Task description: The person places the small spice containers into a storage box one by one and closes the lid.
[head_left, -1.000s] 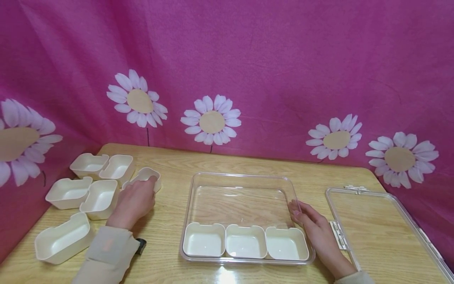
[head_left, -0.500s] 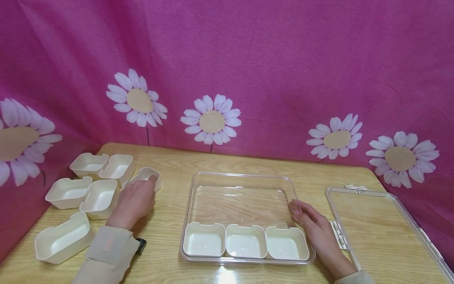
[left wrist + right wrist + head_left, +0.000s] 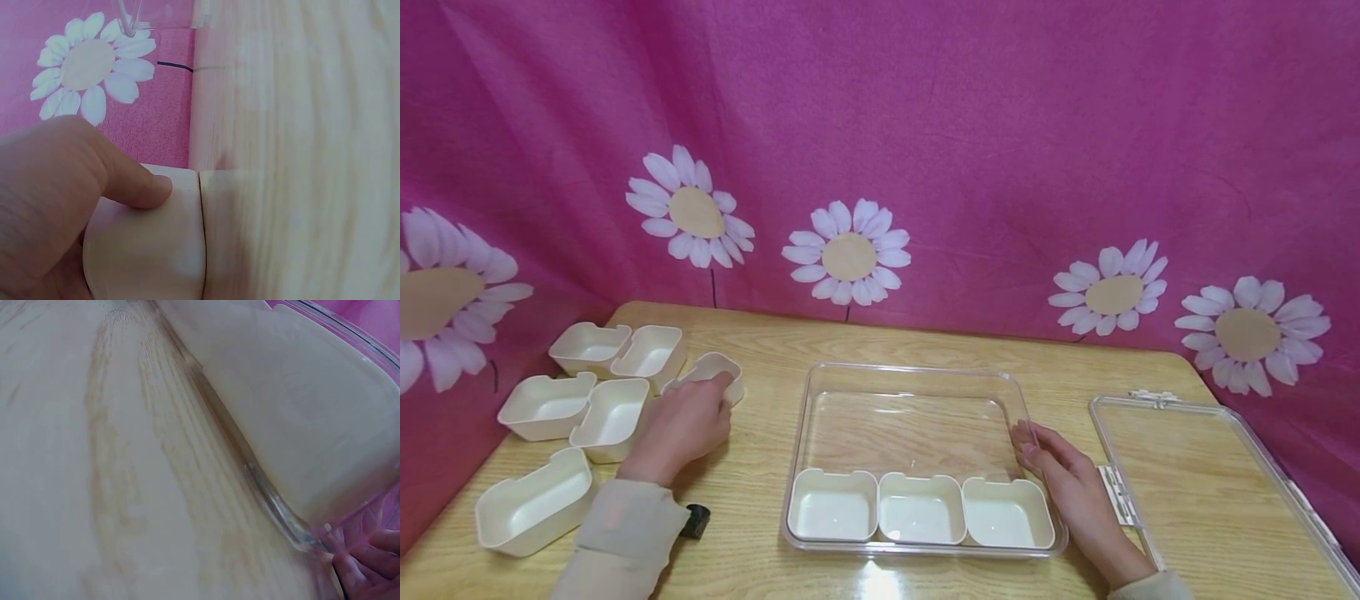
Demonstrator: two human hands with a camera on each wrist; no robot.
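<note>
My left hand [image 3: 688, 425] grips a small cream bin [image 3: 718, 369] at the right of a loose group of matching bins. In the left wrist view, my left thumb presses the outer wall of this bin [image 3: 156, 244], and the other fingers are mostly hidden. A clear plastic box [image 3: 902, 381] sits mid-table with three cream bins, one of them the middle bin [image 3: 921, 510], in a row along its near side. My right hand [image 3: 1071, 483] rests against the box's right wall, its fingers relaxed and partly seen through the plastic.
Several cream bins, including a longer notched bin [image 3: 535, 504], stand on the left of the wooden table [image 3: 760, 467]. A clear lid [image 3: 1206, 408] with white latches lies at the right. A pink flowered cloth [image 3: 970, 167] hangs behind.
My left hand shifts very slightly, still on the same bin, and its wrist and sleeve move a little left. My right hand and the box stay as they were.
</note>
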